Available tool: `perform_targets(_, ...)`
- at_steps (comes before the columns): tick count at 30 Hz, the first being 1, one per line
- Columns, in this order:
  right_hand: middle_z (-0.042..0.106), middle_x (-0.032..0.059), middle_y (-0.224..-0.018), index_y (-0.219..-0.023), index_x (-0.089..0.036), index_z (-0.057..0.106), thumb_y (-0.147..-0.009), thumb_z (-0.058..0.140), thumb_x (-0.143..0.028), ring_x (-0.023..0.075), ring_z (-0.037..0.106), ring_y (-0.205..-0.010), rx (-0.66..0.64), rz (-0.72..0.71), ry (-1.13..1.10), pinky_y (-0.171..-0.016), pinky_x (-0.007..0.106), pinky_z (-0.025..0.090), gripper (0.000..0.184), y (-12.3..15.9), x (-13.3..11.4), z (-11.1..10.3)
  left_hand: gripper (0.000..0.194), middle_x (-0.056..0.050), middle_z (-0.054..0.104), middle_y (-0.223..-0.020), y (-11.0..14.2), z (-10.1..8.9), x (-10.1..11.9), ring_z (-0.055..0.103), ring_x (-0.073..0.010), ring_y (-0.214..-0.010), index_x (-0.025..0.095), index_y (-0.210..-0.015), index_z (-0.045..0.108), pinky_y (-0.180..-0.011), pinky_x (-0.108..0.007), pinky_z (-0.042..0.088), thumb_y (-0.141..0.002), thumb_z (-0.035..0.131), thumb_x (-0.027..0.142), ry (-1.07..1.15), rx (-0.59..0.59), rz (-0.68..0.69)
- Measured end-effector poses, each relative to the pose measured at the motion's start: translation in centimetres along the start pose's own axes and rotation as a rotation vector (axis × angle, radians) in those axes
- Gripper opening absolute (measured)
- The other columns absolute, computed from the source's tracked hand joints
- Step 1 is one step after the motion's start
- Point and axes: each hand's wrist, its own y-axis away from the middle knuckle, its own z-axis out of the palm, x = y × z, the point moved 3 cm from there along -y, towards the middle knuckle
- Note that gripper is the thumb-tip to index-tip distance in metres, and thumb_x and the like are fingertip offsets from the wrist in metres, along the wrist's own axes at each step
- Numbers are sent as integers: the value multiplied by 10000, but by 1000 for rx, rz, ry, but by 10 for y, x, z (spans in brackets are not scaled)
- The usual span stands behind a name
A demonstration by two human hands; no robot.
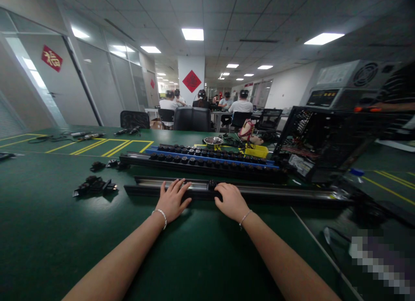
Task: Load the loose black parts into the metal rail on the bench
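A long black and silver rail (275, 192) lies across the green table (48, 232) in front of me. My left hand (171, 200) rests flat on the rail's near edge, fingers spread apart. My right hand (229, 200) is curled over the rail just right of a small black part (212, 185) seated in its channel, fingertips pressed on or beside it. Whether the fingers grip that part is hidden. Both wrists wear thin bracelets.
Two more long rails (207, 162) filled with several black sockets lie behind. Loose black parts (94, 185) sit at left. An open computer case (324, 141), a yellow bin (256, 151) and a metal bowl (213, 141) stand farther back. Several people sit at distant desks.
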Motion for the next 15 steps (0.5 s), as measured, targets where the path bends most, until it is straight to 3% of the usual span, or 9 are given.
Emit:
perform_targets(10, 573, 56, -1096, -1024, -203, 564, -760, 497, -243, 186, 514, -989, 0, 21, -29, -886, 331, 358, 276, -5, -16, 8, 609, -87, 362, -1401, 0, 2, 5, 281, -354, -1278, 372, -1350, 300, -982, -650, 93, -782, 490, 485, -50, -11, -12)
perform_targets(15, 558, 55, -1151, -1067, -208, 547, -752, 496, -231, 194, 501, -1024, 36, 9, -18, -919, 354, 322, 320, -2, -18, 12, 648, -95, 318, -1425, -3, 4, 21, 245, -346, -1297, 363, -1370, 253, -990, -646, 85, -781, 489, 493, -47, -20, 28)
